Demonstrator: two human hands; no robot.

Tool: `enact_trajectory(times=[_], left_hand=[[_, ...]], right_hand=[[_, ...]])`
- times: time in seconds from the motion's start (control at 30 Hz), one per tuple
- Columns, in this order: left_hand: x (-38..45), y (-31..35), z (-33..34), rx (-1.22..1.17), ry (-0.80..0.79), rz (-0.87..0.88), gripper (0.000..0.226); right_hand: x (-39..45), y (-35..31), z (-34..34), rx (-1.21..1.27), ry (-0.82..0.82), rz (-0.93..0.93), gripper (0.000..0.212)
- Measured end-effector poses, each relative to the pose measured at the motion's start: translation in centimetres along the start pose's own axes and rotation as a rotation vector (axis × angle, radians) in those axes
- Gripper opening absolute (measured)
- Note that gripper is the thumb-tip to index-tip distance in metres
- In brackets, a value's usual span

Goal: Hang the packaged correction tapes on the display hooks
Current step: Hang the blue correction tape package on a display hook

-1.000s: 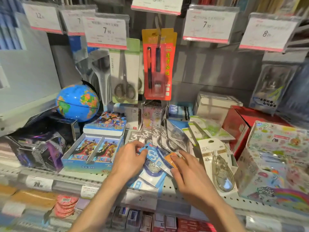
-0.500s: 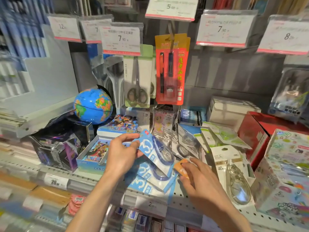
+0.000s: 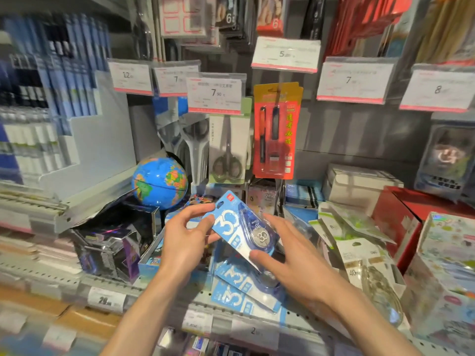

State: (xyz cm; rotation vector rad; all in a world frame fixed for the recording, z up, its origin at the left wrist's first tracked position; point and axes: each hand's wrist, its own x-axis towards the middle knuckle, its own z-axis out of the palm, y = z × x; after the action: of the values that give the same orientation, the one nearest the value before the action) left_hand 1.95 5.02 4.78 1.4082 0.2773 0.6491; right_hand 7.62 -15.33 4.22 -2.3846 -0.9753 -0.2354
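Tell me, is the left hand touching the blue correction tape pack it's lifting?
Touching. The head view shows the left hand pinching the blue correction tape pack at its upper left edge.

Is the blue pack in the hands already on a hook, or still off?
Off. The left hand pinches the blue pack above the shelf, tilted; the right hand touches its lower edge. No hook passes through its hang hole.

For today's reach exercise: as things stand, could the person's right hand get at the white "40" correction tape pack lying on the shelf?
Probably yes. The right hand only touches the blue correction tape pack, which the left hand pinches. The white pack lies just to its right, with nothing between.
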Motion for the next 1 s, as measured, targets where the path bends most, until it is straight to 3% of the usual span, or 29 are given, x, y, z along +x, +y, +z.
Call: enact_trajectory(times=[0.33,0.8,1.0], left_hand=[[-1.1,2.4,7.3,-0.058,-0.168,0.062,0.018],[-7.8,6.1,27.3,-0.039,-0.282,0.267,0.017],[-9.3,6.4,32.4,0.249,-0.287,0.468,0.013]], right_hand=[[-2.9,3.5,-6.5,-0.112,0.167,0.002,0.07],[-12.0,14.0,-22.0,-0.189,0.433,0.031,0.061],[-14.7,17.9,-25.2,-0.09,0.47,0.036,0.065]])
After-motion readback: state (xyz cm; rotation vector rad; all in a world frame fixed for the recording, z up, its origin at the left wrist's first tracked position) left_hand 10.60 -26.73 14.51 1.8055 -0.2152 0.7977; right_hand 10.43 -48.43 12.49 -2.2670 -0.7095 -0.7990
